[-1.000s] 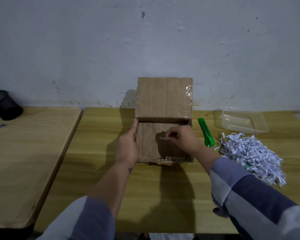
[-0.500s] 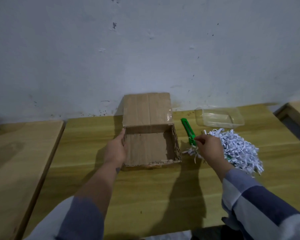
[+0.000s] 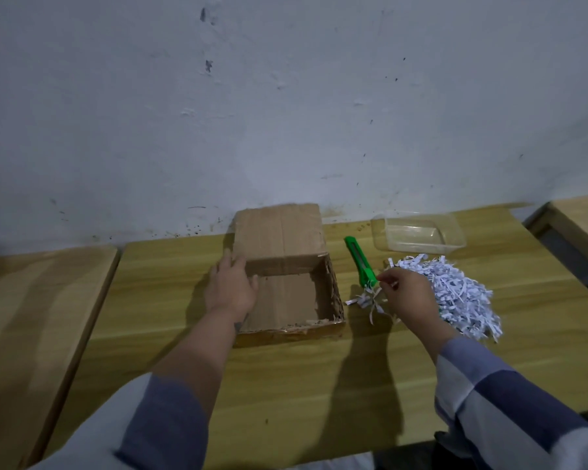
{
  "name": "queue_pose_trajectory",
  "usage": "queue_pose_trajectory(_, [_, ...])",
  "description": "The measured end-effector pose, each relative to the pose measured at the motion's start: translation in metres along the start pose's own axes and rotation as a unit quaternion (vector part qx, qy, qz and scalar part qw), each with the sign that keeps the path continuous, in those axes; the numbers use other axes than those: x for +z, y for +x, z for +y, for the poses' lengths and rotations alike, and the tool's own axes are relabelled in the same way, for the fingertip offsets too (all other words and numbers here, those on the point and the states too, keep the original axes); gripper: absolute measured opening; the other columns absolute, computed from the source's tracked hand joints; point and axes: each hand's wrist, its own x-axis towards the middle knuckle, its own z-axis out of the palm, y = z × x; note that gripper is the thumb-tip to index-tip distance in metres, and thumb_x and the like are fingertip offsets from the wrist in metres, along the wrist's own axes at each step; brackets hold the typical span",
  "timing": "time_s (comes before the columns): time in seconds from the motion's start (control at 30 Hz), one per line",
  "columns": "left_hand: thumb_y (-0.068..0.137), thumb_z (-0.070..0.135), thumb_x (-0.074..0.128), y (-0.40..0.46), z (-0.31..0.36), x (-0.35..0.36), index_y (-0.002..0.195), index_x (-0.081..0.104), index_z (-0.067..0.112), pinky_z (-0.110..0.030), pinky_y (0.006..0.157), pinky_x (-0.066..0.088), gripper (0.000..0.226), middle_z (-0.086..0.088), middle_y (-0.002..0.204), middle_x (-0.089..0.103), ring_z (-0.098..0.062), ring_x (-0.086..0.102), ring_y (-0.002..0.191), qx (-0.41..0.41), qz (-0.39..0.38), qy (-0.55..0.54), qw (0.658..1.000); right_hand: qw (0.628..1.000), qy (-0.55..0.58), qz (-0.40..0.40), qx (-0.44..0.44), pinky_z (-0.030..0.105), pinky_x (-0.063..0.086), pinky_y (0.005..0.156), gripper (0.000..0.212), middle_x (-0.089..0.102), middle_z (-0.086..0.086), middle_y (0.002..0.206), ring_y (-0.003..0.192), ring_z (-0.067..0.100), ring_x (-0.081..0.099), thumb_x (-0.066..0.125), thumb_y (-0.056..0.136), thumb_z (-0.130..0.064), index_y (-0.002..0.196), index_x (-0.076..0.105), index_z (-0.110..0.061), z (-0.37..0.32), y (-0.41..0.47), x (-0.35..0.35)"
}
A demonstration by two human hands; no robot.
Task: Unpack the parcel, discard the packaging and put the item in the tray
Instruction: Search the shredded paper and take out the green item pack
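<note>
An open cardboard box [image 3: 287, 301] sits in the middle of the wooden table, its lid flap standing up against the wall, and its inside looks bare. My left hand [image 3: 230, 288] rests flat on the box's left wall with straight fingers. To the right lies a heap of white shredded paper [image 3: 455, 295]. My right hand [image 3: 406, 295] hovers at the heap's left edge, fingers curled and pinching a few paper strips. A clear plastic tray [image 3: 418, 232] stands behind the heap near the wall. No unpacked item can be made out.
A green utility knife [image 3: 359, 261] lies between the box and the shredded paper. A second wooden table [image 3: 31, 317] adjoins on the left, with a narrow gap between. Another table edge [image 3: 577, 218] shows at far right.
My right hand left the box with a pinch of paper strips and moved right to the shredded heap. My left hand stayed on the box's left wall. The camera view tilted upward.
</note>
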Motion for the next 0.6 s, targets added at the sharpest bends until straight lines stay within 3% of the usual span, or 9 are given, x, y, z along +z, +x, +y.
queue_pose_trajectory(0.17, [0.095,0.026,0.051,0.003,0.07,0.01,0.141,0.043,0.021,-0.039,0.113,0.03,0.047,-0.006,0.152,0.033,-0.024,0.027,0.141,0.146,-0.005,-0.03,0.989,1.0,0.005,0.006,-0.016,0.029,0.05,0.074,0.018,0.074,0.009,0.095,0.083,0.022,0.066,0.064,0.085,-0.009,0.1,0.073,-0.01,0.018,0.002,-0.03])
queue_pose_trajectory(0.33, [0.093,0.022,0.057,-0.005,0.156,0.039,0.136,0.049,0.024,-0.035,0.109,0.032,0.045,0.001,0.147,0.039,-0.02,0.034,0.136,0.266,-0.099,-0.078,0.956,0.997,-0.035,0.055,-0.037,0.031,0.047,0.078,0.015,0.072,0.014,0.097,0.092,0.031,0.064,0.064,0.083,-0.007,0.093,0.075,-0.009,0.055,0.009,-0.068])
queue_pose_trajectory(0.4, [0.093,0.026,0.058,-0.009,0.187,0.059,0.136,0.05,0.025,-0.036,0.108,0.033,0.044,0.001,0.148,0.038,-0.02,0.034,0.137,0.291,-0.137,-0.087,0.943,0.997,-0.067,0.046,-0.013,0.036,0.045,0.082,0.019,0.068,0.012,0.107,0.103,0.035,0.056,0.063,0.087,-0.017,0.103,0.071,-0.015,0.075,0.013,-0.079])
queue_pose_trajectory(0.5, [0.091,0.033,0.062,-0.018,0.223,0.091,0.14,0.045,0.026,-0.037,0.113,0.029,0.053,0.0,0.151,0.034,-0.02,0.028,0.14,0.303,-0.183,-0.091,0.931,0.997,-0.074,-0.029,0.013,0.04,0.043,0.093,0.037,0.055,0.012,0.125,0.112,0.036,0.05,0.065,0.085,-0.032,0.121,0.061,-0.026,0.104,0.018,-0.085])
queue_pose_trajectory(0.6, [0.087,0.04,0.065,-0.027,0.243,0.125,0.142,0.042,0.027,-0.037,0.115,0.026,0.062,0.002,0.154,0.029,-0.021,0.026,0.142,0.284,-0.204,-0.085,0.933,0.997,-0.01,-0.08,0.0,0.027,0.041,0.092,0.043,0.055,0.011,0.122,0.11,0.029,0.056,0.071,0.08,-0.021,0.121,0.062,-0.023,0.125,0.017,-0.079])
